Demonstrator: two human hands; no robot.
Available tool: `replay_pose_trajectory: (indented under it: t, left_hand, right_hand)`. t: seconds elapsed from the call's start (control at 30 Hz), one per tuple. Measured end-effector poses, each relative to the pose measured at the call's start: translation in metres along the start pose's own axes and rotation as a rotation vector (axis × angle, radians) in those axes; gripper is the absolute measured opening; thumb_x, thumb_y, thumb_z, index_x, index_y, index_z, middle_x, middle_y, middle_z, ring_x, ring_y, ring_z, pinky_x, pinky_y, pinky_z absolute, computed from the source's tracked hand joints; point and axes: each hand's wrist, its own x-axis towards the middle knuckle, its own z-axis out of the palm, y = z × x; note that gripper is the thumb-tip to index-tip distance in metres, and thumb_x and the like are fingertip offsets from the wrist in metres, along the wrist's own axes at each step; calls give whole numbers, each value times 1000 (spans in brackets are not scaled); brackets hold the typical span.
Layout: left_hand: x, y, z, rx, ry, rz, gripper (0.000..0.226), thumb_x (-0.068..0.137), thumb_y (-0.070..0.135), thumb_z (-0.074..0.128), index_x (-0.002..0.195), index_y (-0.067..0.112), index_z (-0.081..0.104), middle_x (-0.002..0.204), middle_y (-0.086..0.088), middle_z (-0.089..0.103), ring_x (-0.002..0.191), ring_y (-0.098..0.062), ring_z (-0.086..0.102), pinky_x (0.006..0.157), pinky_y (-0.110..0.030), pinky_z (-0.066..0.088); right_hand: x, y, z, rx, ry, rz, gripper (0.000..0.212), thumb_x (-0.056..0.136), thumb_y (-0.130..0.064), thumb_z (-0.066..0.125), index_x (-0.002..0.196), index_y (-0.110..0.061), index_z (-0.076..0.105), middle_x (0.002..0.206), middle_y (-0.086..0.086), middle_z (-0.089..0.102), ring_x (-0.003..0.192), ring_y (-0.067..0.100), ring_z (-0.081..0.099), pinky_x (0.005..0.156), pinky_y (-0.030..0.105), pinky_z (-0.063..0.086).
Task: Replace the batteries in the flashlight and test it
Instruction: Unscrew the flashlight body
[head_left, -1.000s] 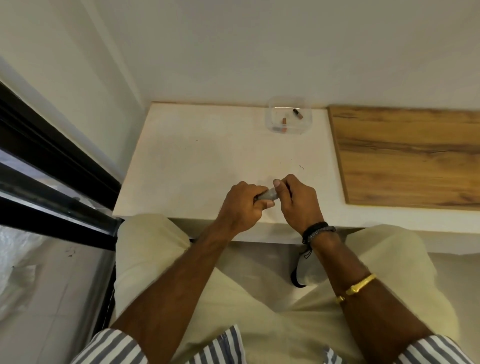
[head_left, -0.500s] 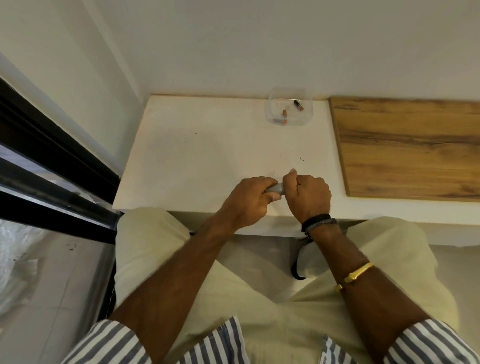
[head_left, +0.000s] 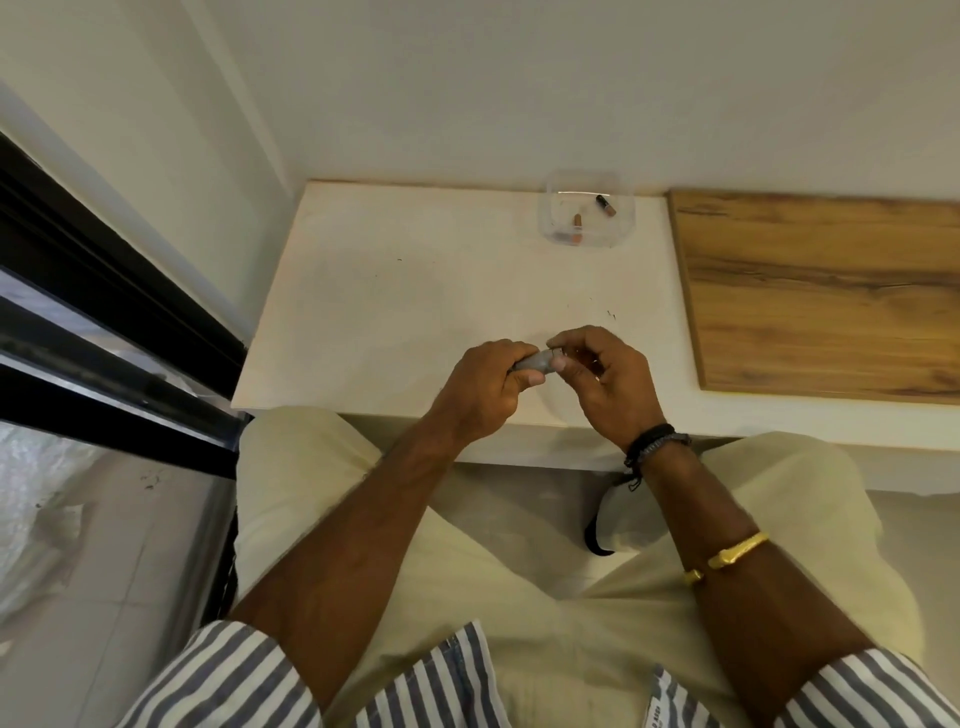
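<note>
A small grey flashlight (head_left: 537, 362) lies across my left hand (head_left: 491, 382), which is closed around its body above the front edge of the white table (head_left: 415, 291). My right hand (head_left: 605, 382) pinches the flashlight's right end between thumb and forefinger, the other fingers curled loosely. Most of the flashlight is hidden inside my left fist. Whether its end cap is on or off cannot be told. A clear plastic container (head_left: 621, 228) at the back of the table holds two small batteries (head_left: 576, 226), one of them with a black end (head_left: 605, 203).
A wooden board (head_left: 821, 291) lies on the right part of the table. A wall runs behind the table and a black window frame (head_left: 104, 332) stands at the left. My lap in pale trousers (head_left: 519, 597) is below the table edge.
My right hand has loosened from a fist over the flashlight's end to a fingertip pinch. Both hands have shifted slightly to the right.
</note>
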Motion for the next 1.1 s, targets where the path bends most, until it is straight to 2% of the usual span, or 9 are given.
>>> replay_pose_trajectory:
  t: [0.13,0.27,0.53,0.67,0.77,0.87,0.97,1.03,1.1]
  left_hand:
    - [1,-3,-1,58,29,-6,25,97,29,56,108,9,66,89,-8,67,78,-23,56,73,-45,50]
    - [0,-2,4,118,-1,12,23,97,28,58,111,11,65,91,-4,65,80,-19,52,73,-37,47]
    - [-1,-1,6,124,16,-2,24,97,28,58,111,11,65,96,-6,67,84,-20,54,76,-39,48]
    - [-2,-4,6,120,-7,-2,23,97,27,57,109,9,66,95,-9,68,83,-23,56,77,-44,50]
    - [-2,-5,6,127,-11,-16,25,98,27,57,114,8,65,99,-10,69,86,-23,56,80,-44,50]
    - [-1,-4,8,129,-9,-12,24,98,28,57,113,11,66,98,-7,68,85,-20,54,76,-38,48]
    - [-1,-4,10,149,-19,6,24,97,28,57,113,12,65,95,-6,67,82,-17,51,74,-32,41]
    - [-1,-4,9,155,-35,4,23,97,28,58,112,12,66,94,-6,67,82,-18,51,74,-34,43]
    - [-1,-5,8,143,-31,2,23,97,28,58,112,12,66,93,-5,66,82,-18,51,74,-35,43]
  right_hand:
    - [2,-1,-5,232,-43,181,28,92,-18,74,120,-21,70,114,2,73,92,17,74,80,29,62]
    - [2,0,-3,78,26,303,35,96,-48,63,94,-15,73,81,1,75,58,7,70,52,21,56]
    - [2,-1,-8,87,21,266,35,96,-42,65,92,-9,75,73,3,74,57,14,71,52,26,60]
    - [2,2,-12,53,-59,192,17,92,-16,75,107,-9,75,91,6,77,75,18,75,75,33,64]
    - [1,1,-18,64,-131,79,32,87,5,73,115,-11,73,111,6,75,99,22,72,88,32,60]
    - [1,-4,-13,181,-106,235,31,92,-20,74,122,-19,68,114,2,73,91,16,75,75,28,63]
    - [-2,-2,-7,14,-51,310,34,97,-47,62,100,-16,73,86,2,76,62,6,71,53,22,56]
    - [-3,-1,-8,-26,-60,247,27,98,-39,64,93,-16,75,74,1,73,54,4,67,51,20,54]
    - [-2,1,-12,-2,-98,175,13,95,-22,71,102,-12,76,82,4,75,66,10,71,62,25,61]
